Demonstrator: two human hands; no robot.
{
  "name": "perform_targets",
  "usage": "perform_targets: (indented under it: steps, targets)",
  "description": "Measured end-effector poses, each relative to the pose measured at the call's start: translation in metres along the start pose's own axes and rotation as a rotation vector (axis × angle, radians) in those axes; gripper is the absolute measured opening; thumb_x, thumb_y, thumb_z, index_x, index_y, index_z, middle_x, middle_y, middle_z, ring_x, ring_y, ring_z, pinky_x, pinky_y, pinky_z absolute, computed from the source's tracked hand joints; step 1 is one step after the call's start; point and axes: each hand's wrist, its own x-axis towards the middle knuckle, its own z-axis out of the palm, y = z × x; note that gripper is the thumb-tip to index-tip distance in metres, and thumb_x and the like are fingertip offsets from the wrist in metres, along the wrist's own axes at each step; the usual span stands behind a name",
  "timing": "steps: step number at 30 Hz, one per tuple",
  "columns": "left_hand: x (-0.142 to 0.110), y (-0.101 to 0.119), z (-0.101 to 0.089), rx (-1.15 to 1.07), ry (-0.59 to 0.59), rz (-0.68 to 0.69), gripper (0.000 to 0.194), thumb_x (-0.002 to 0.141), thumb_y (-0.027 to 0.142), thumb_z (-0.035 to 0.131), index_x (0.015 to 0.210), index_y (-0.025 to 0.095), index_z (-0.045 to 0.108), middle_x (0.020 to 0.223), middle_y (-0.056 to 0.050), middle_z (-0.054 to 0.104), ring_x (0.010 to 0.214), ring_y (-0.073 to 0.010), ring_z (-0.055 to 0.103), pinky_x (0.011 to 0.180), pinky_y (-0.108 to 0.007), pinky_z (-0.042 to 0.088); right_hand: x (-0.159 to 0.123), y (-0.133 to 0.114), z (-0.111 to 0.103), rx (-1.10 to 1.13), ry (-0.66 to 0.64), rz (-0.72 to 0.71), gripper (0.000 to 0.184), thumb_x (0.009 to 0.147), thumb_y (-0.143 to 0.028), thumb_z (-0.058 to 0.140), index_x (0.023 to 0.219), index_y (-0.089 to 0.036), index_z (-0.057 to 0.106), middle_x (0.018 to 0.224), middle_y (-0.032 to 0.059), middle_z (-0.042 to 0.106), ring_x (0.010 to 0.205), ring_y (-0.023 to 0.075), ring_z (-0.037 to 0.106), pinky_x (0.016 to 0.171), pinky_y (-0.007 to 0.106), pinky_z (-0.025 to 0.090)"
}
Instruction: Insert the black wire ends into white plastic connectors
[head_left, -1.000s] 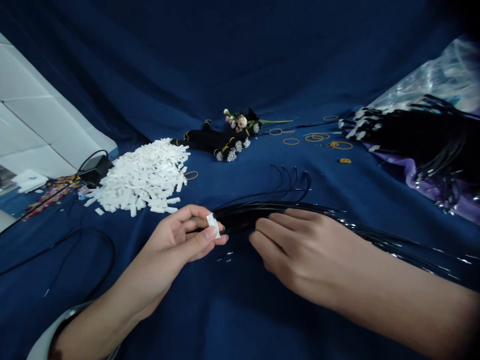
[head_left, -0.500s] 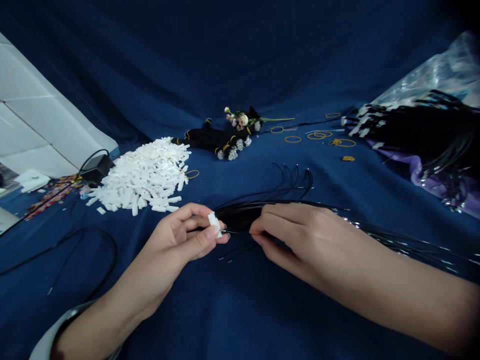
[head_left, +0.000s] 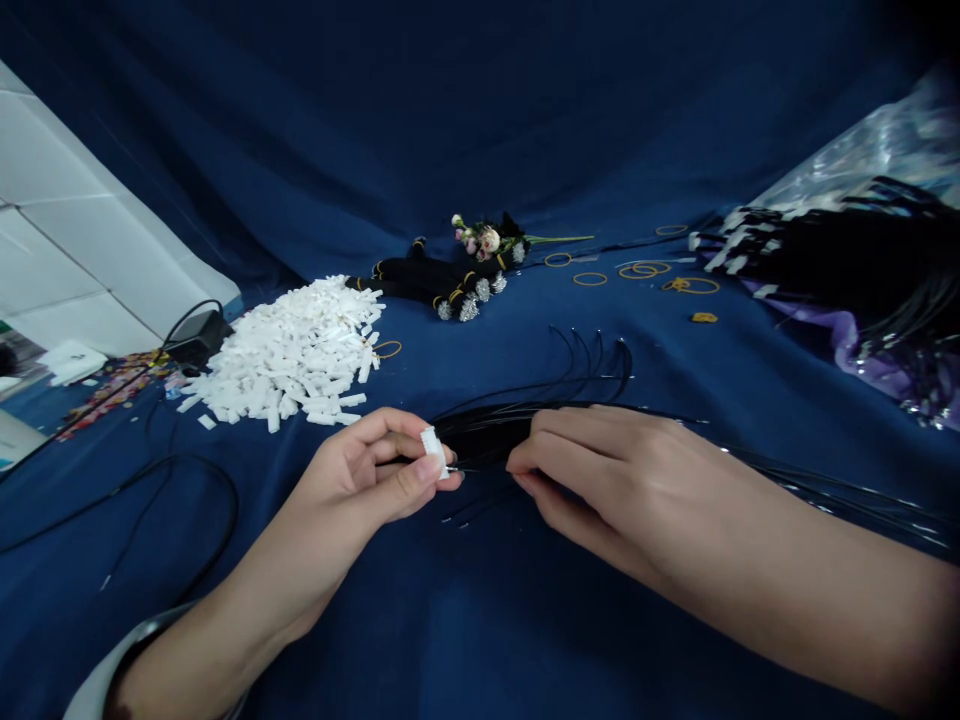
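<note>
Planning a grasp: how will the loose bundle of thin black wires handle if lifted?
The thin black wires look springy: ends arc up unaided. Probably light, apt to splay: strands fan past the right hand. Their gloss suggests slipping.

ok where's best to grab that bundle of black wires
Probably the dense gathered stretch of the black wires, from the right, where the right hand pinches: the strands lie tight together there, while further right they spread apart and loops rise behind.
</note>
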Motion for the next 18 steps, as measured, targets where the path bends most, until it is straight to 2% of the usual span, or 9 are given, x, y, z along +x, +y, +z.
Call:
perform_targets:
  steps: [8, 13, 18]
  targets:
    - [-0.001, -0.005, 0.003, 0.108, -0.027, 0.107, 0.009, 0.079, 0.017, 0.078, 0.080, 0.020, 0.070, 0.072, 0.004, 0.072, 0.071, -0.0086, 0.072, 0.064, -0.011, 0.051, 0.000, -0.002, 0.001, -0.040, 0.064, -0.050, 0.013, 0.087, -0.006, 0.053, 0.078, -0.013, 0.059, 0.075, 0.0023, 0.051, 0.065, 0.0135, 0.044, 0.060, 0.030, 0.034]
    - [-0.005, -0.008, 0.008, 0.036, -0.003, 0.103, 0.008, 0.079, 0.016, 0.077, 0.078, 0.019, 0.071, 0.071, 0.003, 0.072, 0.070, -0.0098, 0.072, 0.063, -0.012, 0.052, 0.001, -0.006, 0.007, -0.016, 0.119, -0.059, 0.016, 0.084, 0.000, 0.051, 0.075, -0.012, 0.057, 0.073, 0.0017, 0.048, 0.064, 0.0132, 0.039, 0.059, 0.030, 0.032]
    - [-0.007, -0.007, 0.008, -0.022, -0.019, 0.034, 0.009, 0.078, 0.019, 0.079, 0.079, 0.020, 0.070, 0.072, 0.004, 0.072, 0.071, -0.0105, 0.073, 0.067, -0.013, 0.054, 0.003, -0.008, 0.012, -0.014, 0.154, -0.066, 0.018, 0.084, 0.003, 0.048, 0.085, -0.009, 0.060, 0.074, 0.0022, 0.049, 0.067, 0.0129, 0.041, 0.061, 0.028, 0.034]
